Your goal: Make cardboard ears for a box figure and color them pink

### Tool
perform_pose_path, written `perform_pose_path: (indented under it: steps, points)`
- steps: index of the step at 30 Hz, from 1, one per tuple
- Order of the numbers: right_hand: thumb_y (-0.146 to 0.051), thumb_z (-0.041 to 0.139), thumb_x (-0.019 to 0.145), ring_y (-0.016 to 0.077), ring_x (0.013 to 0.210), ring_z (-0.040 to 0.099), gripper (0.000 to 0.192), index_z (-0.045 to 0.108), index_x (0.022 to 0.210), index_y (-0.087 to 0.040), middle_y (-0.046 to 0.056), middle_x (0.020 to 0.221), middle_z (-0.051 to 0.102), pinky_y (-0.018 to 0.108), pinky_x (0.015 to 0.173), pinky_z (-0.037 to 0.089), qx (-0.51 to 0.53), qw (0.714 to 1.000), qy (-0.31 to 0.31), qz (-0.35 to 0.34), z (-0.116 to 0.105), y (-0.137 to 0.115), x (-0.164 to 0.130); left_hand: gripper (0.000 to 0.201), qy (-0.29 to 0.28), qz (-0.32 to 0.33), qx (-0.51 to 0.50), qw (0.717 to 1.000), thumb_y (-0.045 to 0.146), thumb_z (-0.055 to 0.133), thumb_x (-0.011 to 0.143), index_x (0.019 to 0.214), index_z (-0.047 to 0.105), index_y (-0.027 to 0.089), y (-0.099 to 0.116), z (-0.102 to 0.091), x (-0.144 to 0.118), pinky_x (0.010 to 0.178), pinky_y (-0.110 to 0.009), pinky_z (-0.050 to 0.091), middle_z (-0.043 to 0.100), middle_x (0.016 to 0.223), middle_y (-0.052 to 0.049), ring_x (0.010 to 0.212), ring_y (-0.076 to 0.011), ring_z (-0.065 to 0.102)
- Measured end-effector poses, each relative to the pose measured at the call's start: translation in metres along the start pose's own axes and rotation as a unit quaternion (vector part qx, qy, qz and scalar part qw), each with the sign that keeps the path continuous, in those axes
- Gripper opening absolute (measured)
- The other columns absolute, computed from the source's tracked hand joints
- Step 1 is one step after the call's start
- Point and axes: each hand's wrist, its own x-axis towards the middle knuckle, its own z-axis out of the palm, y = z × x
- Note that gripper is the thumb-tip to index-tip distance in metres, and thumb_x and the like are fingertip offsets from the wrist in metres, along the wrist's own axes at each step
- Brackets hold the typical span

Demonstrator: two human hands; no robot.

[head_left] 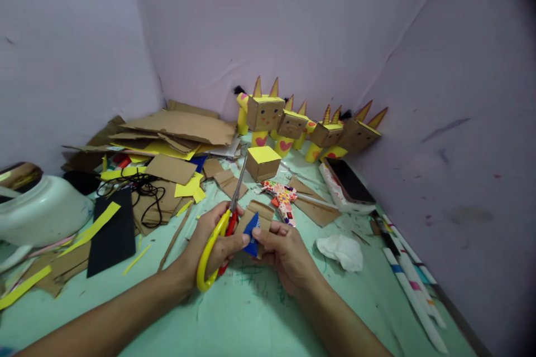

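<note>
Pale lilac walls are rising behind a green table, where a yellow-topped box is standing. Beyond this box, cardboard figures with pointed horns are standing in a row; left of it, a cardboard stack is lying among paper scraps. Just in front of the box, toward its right, a flower-patterned tool is lying.

On the near side of the box, a small cardboard piece showing a blue triangle is sitting between two hands. The left hand is holding the scissors, their blades pointing past the box's left side, while its thumb is pressing on the piece. The right hand is pinching the piece's right side, its thumb lying over the blue.

Both thumbs seem to be steadying or working the piece; doing this well is probably calling for even pressure along the edge, since thin card tends to crease crookedly when pushed at one spot. With the scissors occupying the left hand, angling their tips toward the box, clear of the right fingers, is looking safest.
</note>
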Motion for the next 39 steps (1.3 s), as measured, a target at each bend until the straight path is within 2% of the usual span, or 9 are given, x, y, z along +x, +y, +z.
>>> perform_pose_path:
  steps: [5, 10, 14, 20, 24, 27, 29, 32, 39]
  points:
    - [-0.031, 0.083, 0.048, 0.0099, 0.042, 0.053, 0.031, 0.069, 0.066, -0.01, 0.001, 0.052, 0.063, 0.023, 0.044, 0.047, 0.001, 1.0, 0.004, -0.005, 0.001, 0.002, 0.001, 0.039, -0.015, 0.018, -0.003, 1.0, 0.031, 0.069, 0.064, 0.093, 0.046, 0.019, -0.005, -0.002, 0.0, 0.04, -0.019, 0.033, 0.053, 0.064, 0.005, 0.045, -0.0081, 0.043]
    - [-0.026, 0.083, 0.046, 0.0098, 0.041, 0.053, 0.026, 0.069, 0.062, -0.011, 0.001, 0.051, 0.064, 0.022, 0.042, 0.045, 0.014, 0.999, -0.012, -0.031, 0.0, 0.002, 0.001, 0.04, -0.016, 0.007, 0.01, 1.0, 0.036, 0.067, 0.067, 0.094, 0.044, 0.019, -0.009, 0.001, 0.0, 0.032, -0.018, 0.03, 0.044, 0.051, 0.009, 0.035, -0.0071, 0.035]
    - [-0.025, 0.083, 0.046, 0.0107, 0.045, 0.054, 0.025, 0.069, 0.062, -0.011, 0.001, 0.054, 0.065, 0.022, 0.044, 0.046, 0.045, 0.995, 0.015, -0.091, -0.005, -0.008, 0.002, 0.035, -0.012, 0.015, 0.018, 1.0, 0.044, 0.062, 0.074, 0.091, 0.042, 0.021, -0.003, -0.002, 0.0, 0.03, -0.018, 0.029, 0.041, 0.047, 0.011, 0.032, -0.0079, 0.035]
    - [-0.024, 0.083, 0.044, 0.0117, 0.045, 0.055, 0.026, 0.065, 0.06, -0.015, -0.001, 0.055, 0.066, 0.024, 0.044, 0.047, 0.123, 0.966, 0.116, -0.194, -0.016, -0.032, 0.002, 0.02, 0.028, 0.092, 0.228, 0.969, 0.04, 0.049, 0.085, 0.08, 0.05, 0.021, 0.003, -0.015, 0.0, 0.043, -0.021, 0.035, 0.049, 0.054, 0.005, 0.043, -0.0109, 0.044]
    - [-0.027, 0.082, 0.046, 0.0129, 0.044, 0.056, 0.028, 0.062, 0.063, -0.016, -0.001, 0.056, 0.065, 0.025, 0.042, 0.044, 0.119, 0.958, 0.123, -0.228, -0.019, -0.034, 0.002, 0.027, 0.025, 0.09, 0.286, 0.954, 0.039, 0.044, 0.085, 0.101, 0.056, 0.021, 0.0, -0.018, -0.003, 0.049, -0.024, 0.036, 0.055, 0.058, 0.002, 0.05, -0.0159, 0.05]
    - [-0.029, 0.081, 0.051, 0.0109, 0.041, 0.051, 0.031, 0.053, 0.054, -0.018, -0.003, 0.049, 0.06, 0.023, 0.041, 0.04, 0.1, 0.953, 0.131, -0.256, -0.022, -0.029, 0.002, 0.035, 0.035, 0.104, 0.296, 0.949, 0.04, 0.046, 0.083, 0.112, 0.056, 0.024, -0.004, -0.019, -0.006, 0.054, -0.025, 0.038, 0.061, 0.067, 0.0, 0.057, -0.0183, 0.055]
    - [-0.03, 0.079, 0.056, 0.01, 0.041, 0.049, 0.032, 0.05, 0.052, -0.019, -0.005, 0.046, 0.057, 0.023, 0.042, 0.038, 0.078, 0.95, 0.134, -0.272, -0.025, -0.026, 0.003, 0.032, 0.041, 0.102, 0.295, 0.949, 0.037, 0.051, 0.077, 0.106, 0.061, 0.027, -0.007, -0.021, -0.008, 0.052, -0.024, 0.037, 0.062, 0.064, 0.001, 0.054, -0.0179, 0.054]
    - [-0.031, 0.078, 0.061, 0.0111, 0.043, 0.051, 0.03, 0.051, 0.054, -0.02, -0.004, 0.048, 0.058, 0.024, 0.046, 0.039, 0.066, 0.95, 0.127, -0.277, -0.029, -0.021, 0.004, 0.023, -0.005, 0.093, 0.269, 0.959, 0.032, 0.057, 0.069, 0.09, 0.065, 0.029, -0.008, -0.022, -0.013, 0.051, -0.023, 0.038, 0.059, 0.056, 0.003, 0.051, -0.0182, 0.053]
    - [-0.033, 0.079, 0.059, 0.0146, 0.048, 0.053, 0.029, 0.055, 0.054, -0.019, -0.002, 0.049, 0.058, 0.028, 0.05, 0.041, 0.015, 0.946, 0.132, -0.295, -0.027, -0.012, 0.002, 0.035, -0.069, 0.118, 0.187, 0.973, 0.025, 0.063, 0.056, 0.091, 0.067, 0.032, 0.017, -0.016, -0.029, 0.075, -0.031, 0.045, 0.07, 0.085, 0.0, 0.082, -0.0276, 0.062]
